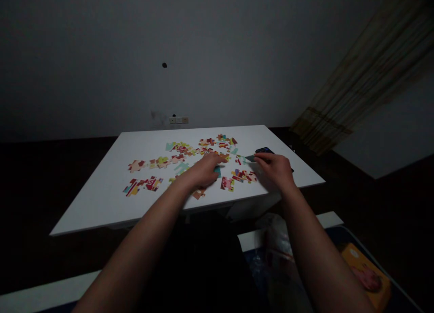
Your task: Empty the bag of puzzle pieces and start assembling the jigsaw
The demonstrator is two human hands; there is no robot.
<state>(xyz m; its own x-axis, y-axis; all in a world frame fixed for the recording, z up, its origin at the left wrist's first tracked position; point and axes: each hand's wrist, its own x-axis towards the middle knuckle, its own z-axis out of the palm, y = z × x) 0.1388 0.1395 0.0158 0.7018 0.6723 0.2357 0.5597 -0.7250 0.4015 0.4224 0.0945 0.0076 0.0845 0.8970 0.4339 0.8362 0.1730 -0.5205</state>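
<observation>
On a white table (98, 195), the right hand (275, 167) pinches a greyish puzzle piece (250, 158) between closed fingertips toward the right edge; gripping its edge seems to leave most uncovered. The left hand (204, 170) hides colourful pieces (199, 193) near the front edge; whether its fingers grip anything, I cannot tell. Clusters (136, 165) spread leftward, probably for easy viewing. A dark phone-like object (263, 150) crowds the right hand.

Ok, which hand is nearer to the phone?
Right. The right hand partly covers the phone from view; the left hand is farther left, over the puzzle pieces.
</observation>
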